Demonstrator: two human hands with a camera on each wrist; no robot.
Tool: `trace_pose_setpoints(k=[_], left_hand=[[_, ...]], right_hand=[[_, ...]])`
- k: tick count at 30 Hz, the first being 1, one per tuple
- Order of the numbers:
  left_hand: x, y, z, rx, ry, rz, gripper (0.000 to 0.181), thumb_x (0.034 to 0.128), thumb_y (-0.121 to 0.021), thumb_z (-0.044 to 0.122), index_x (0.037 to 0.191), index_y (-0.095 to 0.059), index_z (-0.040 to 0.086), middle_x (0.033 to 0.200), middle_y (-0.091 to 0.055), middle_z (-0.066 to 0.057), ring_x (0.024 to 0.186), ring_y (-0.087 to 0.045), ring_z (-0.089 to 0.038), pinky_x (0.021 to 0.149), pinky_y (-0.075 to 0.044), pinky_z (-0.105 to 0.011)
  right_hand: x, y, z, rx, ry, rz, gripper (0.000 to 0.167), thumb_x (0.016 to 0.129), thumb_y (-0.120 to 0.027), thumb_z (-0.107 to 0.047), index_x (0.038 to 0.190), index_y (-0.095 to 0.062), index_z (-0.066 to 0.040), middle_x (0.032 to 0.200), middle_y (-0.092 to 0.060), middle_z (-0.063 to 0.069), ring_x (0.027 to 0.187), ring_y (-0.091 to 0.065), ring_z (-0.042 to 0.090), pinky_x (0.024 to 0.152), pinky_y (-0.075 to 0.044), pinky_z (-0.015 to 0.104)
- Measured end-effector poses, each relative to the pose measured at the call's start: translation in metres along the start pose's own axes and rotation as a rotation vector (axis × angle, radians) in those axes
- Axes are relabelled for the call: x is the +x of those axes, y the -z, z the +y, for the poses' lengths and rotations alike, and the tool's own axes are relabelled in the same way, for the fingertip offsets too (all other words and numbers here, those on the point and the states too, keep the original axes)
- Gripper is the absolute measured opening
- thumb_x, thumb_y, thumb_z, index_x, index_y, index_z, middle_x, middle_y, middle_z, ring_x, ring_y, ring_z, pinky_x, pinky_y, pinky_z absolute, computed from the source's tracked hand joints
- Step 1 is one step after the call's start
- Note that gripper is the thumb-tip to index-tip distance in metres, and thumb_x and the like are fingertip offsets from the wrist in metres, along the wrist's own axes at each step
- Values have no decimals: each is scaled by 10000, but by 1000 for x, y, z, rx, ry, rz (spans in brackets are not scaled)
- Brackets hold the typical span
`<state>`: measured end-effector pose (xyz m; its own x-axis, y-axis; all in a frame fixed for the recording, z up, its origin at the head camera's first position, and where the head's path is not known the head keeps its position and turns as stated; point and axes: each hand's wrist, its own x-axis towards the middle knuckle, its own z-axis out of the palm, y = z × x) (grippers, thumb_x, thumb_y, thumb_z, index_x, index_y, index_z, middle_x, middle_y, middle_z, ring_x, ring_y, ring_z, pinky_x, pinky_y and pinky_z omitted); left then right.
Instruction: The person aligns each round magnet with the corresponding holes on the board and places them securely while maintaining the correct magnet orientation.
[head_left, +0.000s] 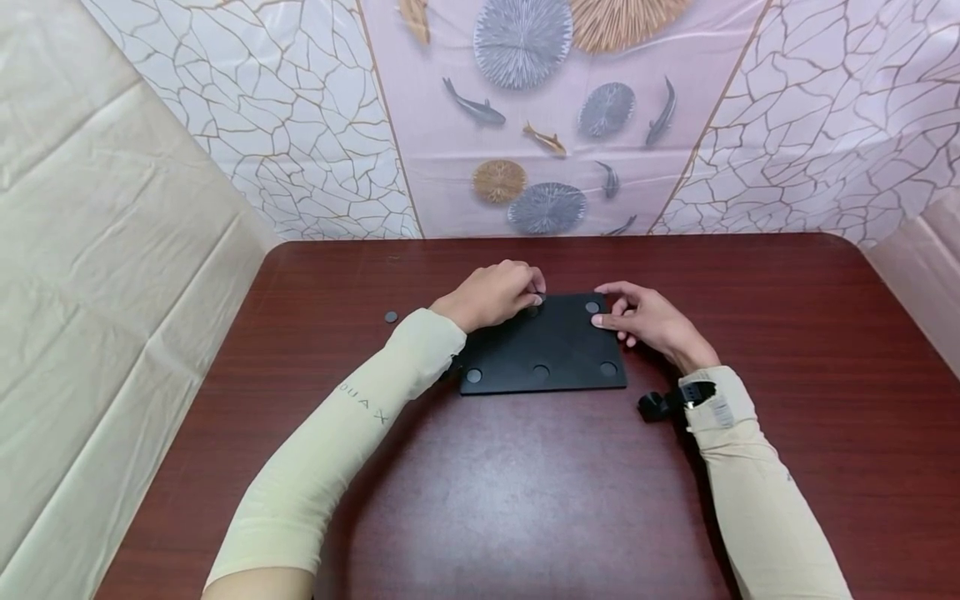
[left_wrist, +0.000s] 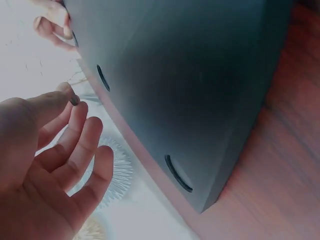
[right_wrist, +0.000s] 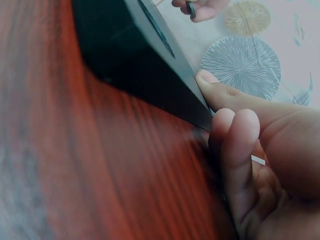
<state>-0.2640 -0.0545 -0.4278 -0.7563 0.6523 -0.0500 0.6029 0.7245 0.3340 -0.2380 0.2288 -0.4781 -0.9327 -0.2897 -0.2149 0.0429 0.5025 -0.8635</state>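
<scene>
A flat black rectangular board [head_left: 551, 343] lies on the table, with several round spots, such as the near-left spot [head_left: 474, 376], along its long edges. Over its far edge my left hand [head_left: 495, 293] pinches a small dark disc [left_wrist: 74, 100] between thumb and fingertips, apart from the board in the left wrist view. At the far right corner, my right hand [head_left: 656, 321] holds the board's edge. Its thumb [right_wrist: 212, 82] lies against the board and other fingers curl beside the edge. The left forearm hides the board's far-left corner.
A loose dark disc [head_left: 391, 317] lies on the reddish-brown table [head_left: 480, 492], left of the board. Behind the table hangs a patterned cloth [head_left: 525, 133], and a plain beige cloth [head_left: 97, 275] covers the left side. A black strap-on device [head_left: 663, 406] sits at the right wrist.
</scene>
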Motion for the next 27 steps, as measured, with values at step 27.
trace_pose_setpoints(k=[27], left_hand=[[-34, -10, 16, -267, -134, -149, 154, 950, -820, 229, 1012, -767, 99, 912, -761, 49, 812, -697, -29, 804, -549, -176]], right_hand=[[1, 1, -1, -19, -19, -9, 626, 1010, -753, -213, 1547, -472, -63, 893, -547, 53, 639, -578, 115, 539, -544, 277]])
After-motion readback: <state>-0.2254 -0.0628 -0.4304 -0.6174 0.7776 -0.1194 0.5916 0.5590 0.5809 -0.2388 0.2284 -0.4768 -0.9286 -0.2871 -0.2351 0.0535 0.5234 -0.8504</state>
